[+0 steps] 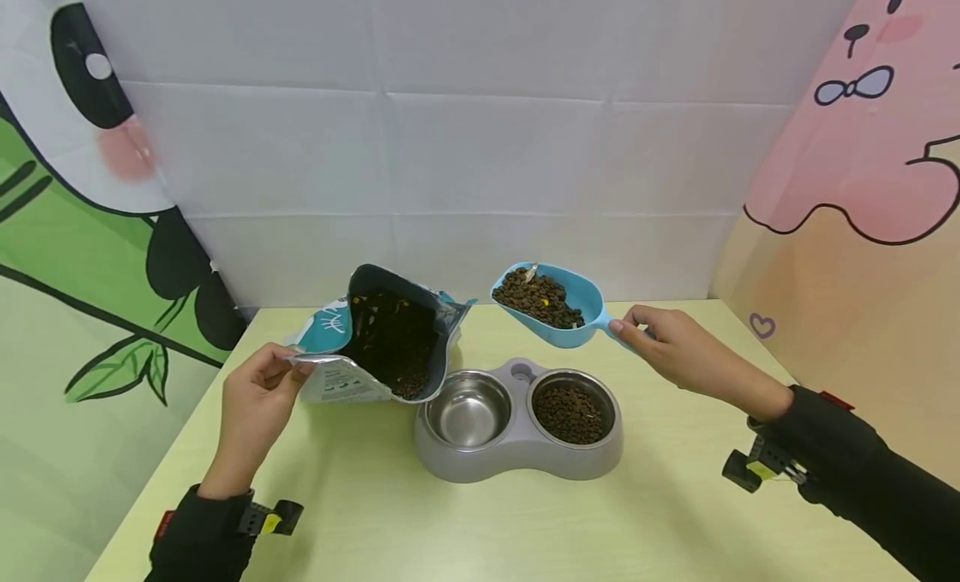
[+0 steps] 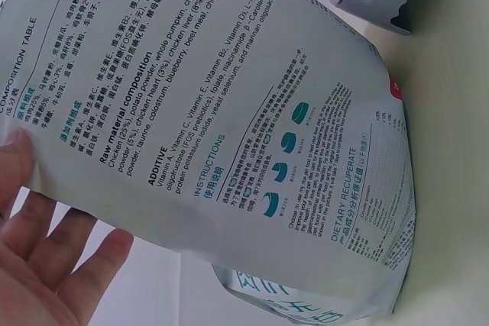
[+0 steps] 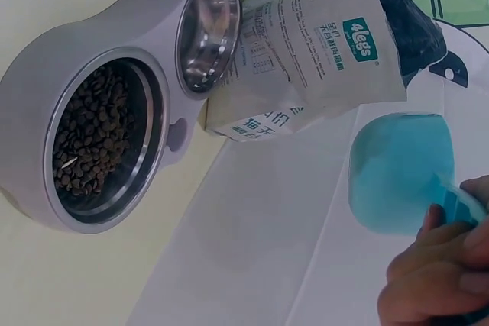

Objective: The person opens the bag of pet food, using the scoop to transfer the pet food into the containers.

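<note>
My left hand (image 1: 258, 403) pinches the rim of a pet food bag (image 1: 351, 382), whose wide mouth tilts toward me and shows brown kibble inside. Its printed back panel (image 2: 206, 112) fills much of the left wrist view. A blue scoop (image 1: 577, 294) heaped with kibble (image 1: 540, 298) is raised above the table, its handle gripped by my right hand (image 1: 671, 353). Below stands a grey double pet bowl (image 1: 480, 465). The right steel bowl holds kibble (image 1: 567, 413); the left steel bowl (image 1: 468, 411) shows a bare bottom. In the right wrist view the scoop (image 3: 401, 173) shows its underside.
The pale yellow table (image 1: 495, 532) meets a creased white backdrop (image 1: 480, 148) behind the bowls. Cartoon-printed panels flank it, a green one (image 1: 67, 248) on the left and a pink figure (image 1: 862, 165) on the right.
</note>
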`<state>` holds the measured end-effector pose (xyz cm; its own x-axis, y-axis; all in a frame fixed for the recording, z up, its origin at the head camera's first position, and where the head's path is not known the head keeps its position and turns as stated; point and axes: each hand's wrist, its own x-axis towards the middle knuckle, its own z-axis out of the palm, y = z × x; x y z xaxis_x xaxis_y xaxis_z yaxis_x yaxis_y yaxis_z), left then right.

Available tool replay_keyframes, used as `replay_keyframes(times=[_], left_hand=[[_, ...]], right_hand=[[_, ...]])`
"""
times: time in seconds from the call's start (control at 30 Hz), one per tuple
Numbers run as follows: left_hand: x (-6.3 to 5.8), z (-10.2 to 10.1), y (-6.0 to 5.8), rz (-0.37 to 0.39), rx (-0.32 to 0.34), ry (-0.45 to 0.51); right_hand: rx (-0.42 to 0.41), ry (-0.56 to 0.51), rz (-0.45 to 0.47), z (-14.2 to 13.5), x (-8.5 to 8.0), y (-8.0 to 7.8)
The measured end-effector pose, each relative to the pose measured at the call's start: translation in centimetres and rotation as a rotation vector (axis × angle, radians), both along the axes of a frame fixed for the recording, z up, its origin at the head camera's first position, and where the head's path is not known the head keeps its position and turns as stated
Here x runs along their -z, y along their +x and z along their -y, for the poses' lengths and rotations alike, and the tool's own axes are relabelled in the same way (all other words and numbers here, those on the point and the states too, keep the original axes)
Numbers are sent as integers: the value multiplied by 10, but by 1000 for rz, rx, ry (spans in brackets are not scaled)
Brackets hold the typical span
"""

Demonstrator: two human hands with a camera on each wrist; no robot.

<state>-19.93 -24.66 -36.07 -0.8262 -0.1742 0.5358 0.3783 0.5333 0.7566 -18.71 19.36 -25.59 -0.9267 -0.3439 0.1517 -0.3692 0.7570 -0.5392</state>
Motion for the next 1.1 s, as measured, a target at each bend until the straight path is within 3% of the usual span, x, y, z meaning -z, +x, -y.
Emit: replay_keyframes(times=[0.3,1.1], left_hand=[[0,1,0,4,1,15],[0,1,1,-4,20,15]], right_hand=[[-15,-20,65,-6,8,-2],[-44,-3,127,-7,42,-7]])
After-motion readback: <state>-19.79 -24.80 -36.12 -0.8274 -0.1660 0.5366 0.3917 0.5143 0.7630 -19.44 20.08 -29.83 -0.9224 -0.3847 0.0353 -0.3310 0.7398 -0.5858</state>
